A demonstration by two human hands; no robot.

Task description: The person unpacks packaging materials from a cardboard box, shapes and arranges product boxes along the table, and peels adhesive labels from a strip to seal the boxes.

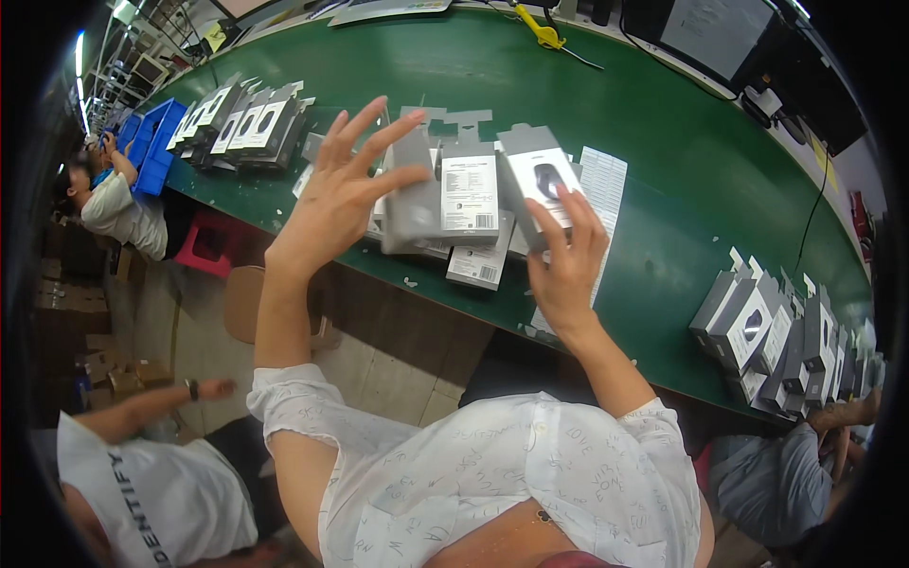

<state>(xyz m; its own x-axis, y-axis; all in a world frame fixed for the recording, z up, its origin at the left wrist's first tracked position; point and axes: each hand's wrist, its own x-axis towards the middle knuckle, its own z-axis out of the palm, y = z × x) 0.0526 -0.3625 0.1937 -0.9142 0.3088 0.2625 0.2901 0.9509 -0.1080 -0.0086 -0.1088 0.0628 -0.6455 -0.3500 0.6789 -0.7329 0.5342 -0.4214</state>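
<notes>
Small grey-and-white cartons lie in a loose pile before me on a green workbench (682,237). My right hand (571,265) grips a carton with a dark computer mouse pictured on it (525,159), fingertips on its front and its top flap raised. My left hand (331,194) has its fingers spread, its thumb reaching over a motion-blurred grey carton (409,213); it does not appear to grip it. Between the hands, a carton with a white printed label (469,194) faces up. Another labelled carton (479,267) lies below it, toward the bench's near edge.
A printed sheet (604,185) lies right of the pile. More cartons are grouped at the left (251,128) and right (757,327). A yellow-handled tool (540,33) lies at the back. Blue bins (159,142) and co-workers are left; another person (772,478) sits right.
</notes>
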